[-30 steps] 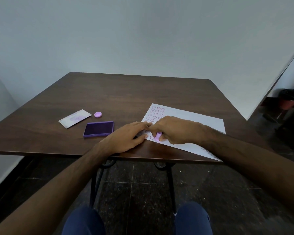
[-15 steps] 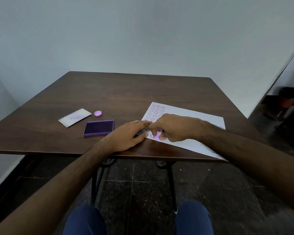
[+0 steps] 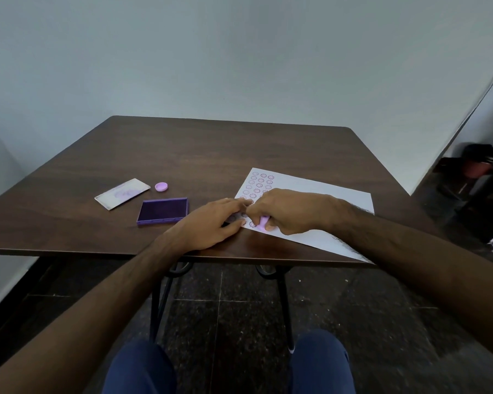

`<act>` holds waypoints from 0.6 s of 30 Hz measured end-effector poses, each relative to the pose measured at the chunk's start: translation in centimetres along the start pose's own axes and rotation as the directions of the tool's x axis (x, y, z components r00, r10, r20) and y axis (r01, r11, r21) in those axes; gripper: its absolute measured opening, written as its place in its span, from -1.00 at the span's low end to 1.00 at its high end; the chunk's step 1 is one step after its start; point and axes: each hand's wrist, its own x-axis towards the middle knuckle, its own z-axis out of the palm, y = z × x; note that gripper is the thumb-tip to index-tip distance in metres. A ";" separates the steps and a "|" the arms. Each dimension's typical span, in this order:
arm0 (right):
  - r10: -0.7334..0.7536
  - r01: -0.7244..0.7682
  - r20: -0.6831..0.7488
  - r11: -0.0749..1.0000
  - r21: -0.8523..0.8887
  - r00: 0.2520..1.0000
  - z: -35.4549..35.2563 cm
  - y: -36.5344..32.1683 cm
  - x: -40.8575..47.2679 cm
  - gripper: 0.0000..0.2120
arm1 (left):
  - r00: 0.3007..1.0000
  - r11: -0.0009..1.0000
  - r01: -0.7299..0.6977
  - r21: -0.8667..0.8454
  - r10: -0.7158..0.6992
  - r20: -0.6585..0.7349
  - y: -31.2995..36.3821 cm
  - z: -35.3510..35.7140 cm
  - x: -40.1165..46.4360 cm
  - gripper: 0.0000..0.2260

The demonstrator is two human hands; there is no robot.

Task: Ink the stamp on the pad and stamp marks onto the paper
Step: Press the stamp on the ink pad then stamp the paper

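A white paper (image 3: 325, 194) lies on the right of the dark wooden table (image 3: 211, 155), with several rows of purple round marks at its left end. My right hand (image 3: 291, 211) is shut on a small lilac stamp (image 3: 264, 223) and holds it down on the paper's near left corner. My left hand (image 3: 211, 223) lies flat, fingers spread, pinning the paper's left edge. The open purple ink pad (image 3: 162, 210) sits just left of my left hand.
A white lid (image 3: 122, 193) with a purple smudge and a small lilac cap (image 3: 161, 186) lie behind the ink pad. The table's near edge runs right under my wrists. Dark objects (image 3: 478, 177) stand on the floor at right.
Both hands stay on the paper's near left corner. The stamp has barely shifted; the camera view has moved slightly.
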 end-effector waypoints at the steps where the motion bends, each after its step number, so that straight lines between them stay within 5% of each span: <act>1: 0.004 -0.004 -0.001 1.000 -0.002 1.000 -0.1 -0.1 0.0 -0.83 | 1.000 1.000 0.004 0.004 -0.004 0.000 0.0 0.1 0.0 -0.58; 18: -0.018 0.019 -0.027 0.999 0.033 0.999 0.2 0.6 -0.4 -0.86 | 1.000 1.000 0.013 -0.002 -0.013 0.011 0.2 -0.2 -0.1 -0.63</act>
